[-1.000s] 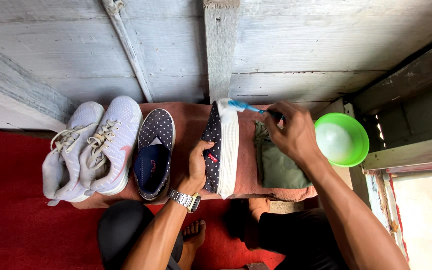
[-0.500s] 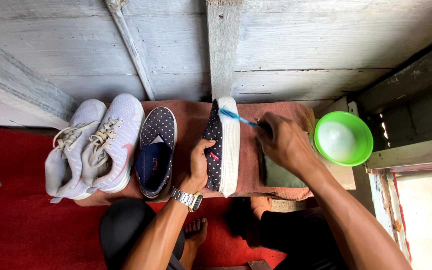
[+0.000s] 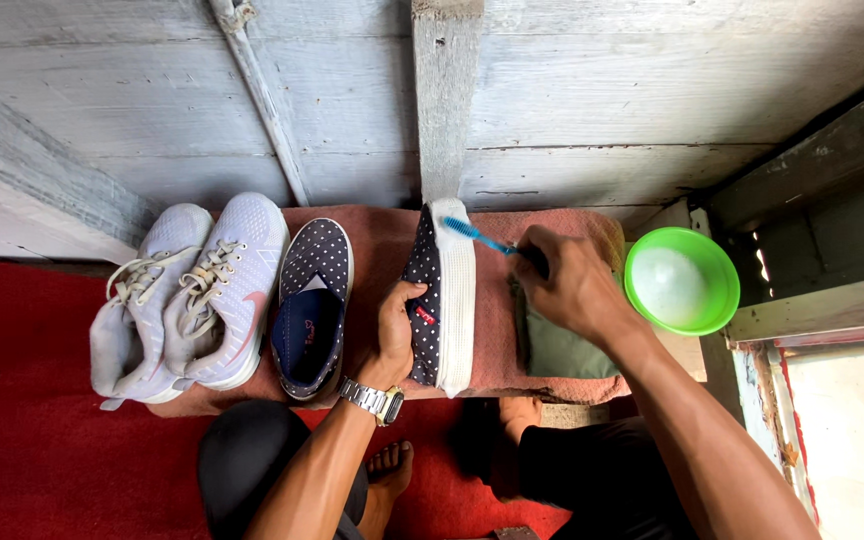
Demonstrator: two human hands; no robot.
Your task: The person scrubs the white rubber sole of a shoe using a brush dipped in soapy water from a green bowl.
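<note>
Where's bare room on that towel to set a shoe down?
Little: a strip of towel between the flat dotted shoe and the tilted shoe held by the left hand. Sneakers crowd left; right hand, green cloth, bowl crowd right.

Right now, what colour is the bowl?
Bright green bowl, with something white inside; seen in the head view.

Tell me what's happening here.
A person is scrubbing a shoe. The left hand holds a dotted navy slip-on on its side on a reddish towel. The right hand works a blue toothbrush against its white sole. Its mate and two pale sneakers lie alongside; a green bowl sits to the right.
</note>
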